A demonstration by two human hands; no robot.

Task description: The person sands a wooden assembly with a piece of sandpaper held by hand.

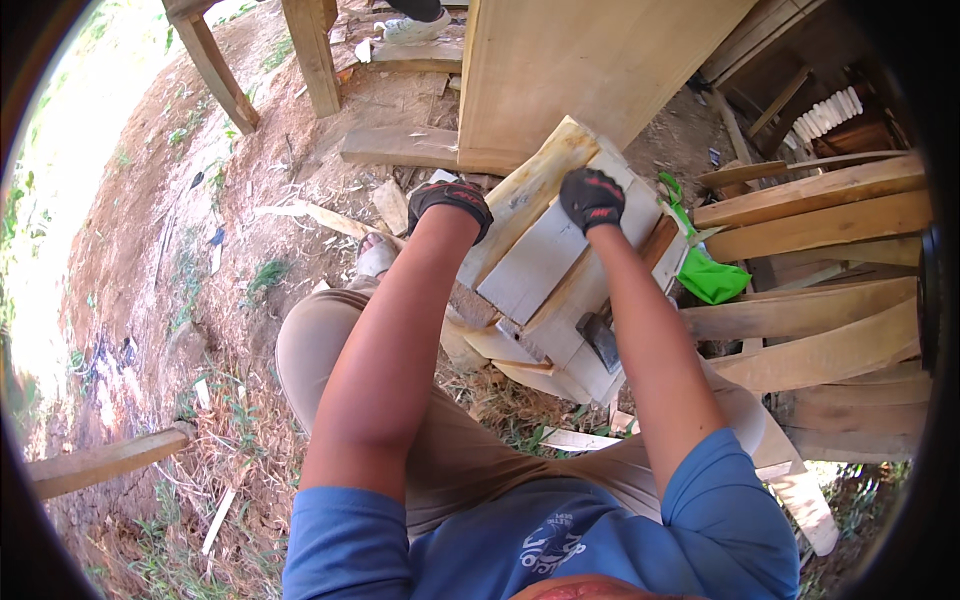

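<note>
Two gloved hands in head view, left hand (455, 208) and right hand (593, 198): fingers curled, grip undetermined. Pale board (533, 262) lies between and below them, long axis slanting away toward the right, nearer hand. Earthen ground (270, 185) left; stacked planks (815, 222) right; wooden panel (590, 75) ahead.

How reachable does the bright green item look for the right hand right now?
Probably reachable: yes. The right hand is at the pale boards, left of the bright green item; nothing visible blocks the way, though its grip is unclear.
</note>
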